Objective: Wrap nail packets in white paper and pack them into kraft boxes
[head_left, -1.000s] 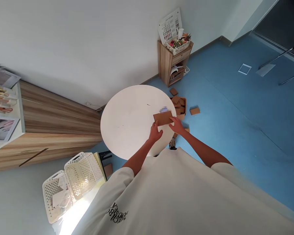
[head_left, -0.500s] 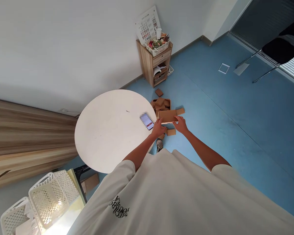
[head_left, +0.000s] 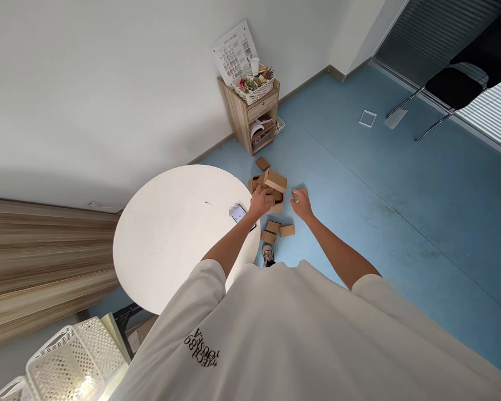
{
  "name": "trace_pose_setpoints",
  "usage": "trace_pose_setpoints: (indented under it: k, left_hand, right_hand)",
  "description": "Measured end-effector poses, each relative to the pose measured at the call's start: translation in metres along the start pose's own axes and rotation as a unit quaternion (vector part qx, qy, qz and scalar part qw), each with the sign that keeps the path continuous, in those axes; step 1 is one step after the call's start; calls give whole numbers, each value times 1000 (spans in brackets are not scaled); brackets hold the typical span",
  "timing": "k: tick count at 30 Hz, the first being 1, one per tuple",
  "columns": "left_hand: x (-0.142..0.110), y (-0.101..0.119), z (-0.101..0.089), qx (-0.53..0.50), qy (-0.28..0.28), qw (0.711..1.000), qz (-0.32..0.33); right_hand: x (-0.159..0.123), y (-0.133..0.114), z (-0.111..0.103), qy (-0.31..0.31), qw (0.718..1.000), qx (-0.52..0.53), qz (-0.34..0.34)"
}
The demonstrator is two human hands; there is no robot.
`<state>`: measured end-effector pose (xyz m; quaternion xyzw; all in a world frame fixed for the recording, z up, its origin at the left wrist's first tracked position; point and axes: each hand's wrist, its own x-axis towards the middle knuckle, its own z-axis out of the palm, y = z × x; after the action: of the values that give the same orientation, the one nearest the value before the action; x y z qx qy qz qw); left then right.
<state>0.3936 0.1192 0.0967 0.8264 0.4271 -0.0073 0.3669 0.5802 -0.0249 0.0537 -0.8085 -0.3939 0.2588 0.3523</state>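
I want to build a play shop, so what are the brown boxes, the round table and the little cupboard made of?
The brown boxes look like plain matte cardboard: paper-brown with crisp edges. The round table has a smooth top, perhaps coated board; its white surface hides what's underneath. The little cupboard seems wood or wood-patterned board, since its tan side looks grained.

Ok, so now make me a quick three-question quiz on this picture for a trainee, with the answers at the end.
1. True or false: the phone lies on the round table.
2. Which hand is nearer the phone: A) left or B) right?
3. How many boxes lie in the small cluster just ahead of the shoe?

Key: 1. True. 2. A, the left hand. 3. Three.
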Motion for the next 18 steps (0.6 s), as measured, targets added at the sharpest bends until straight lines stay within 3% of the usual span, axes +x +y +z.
trace_pose_setpoints:
  k: [5, 18]
  left_hand:
    - [-24, -12, 1, 15, -17, 999, -26]
    - [-60, -33, -8, -17, 18, 999, -43]
  right_hand:
    - [-10, 3, 11, -36, 997, 25, 58]
    - [-18, -45, 38, -147, 989, 4, 24]
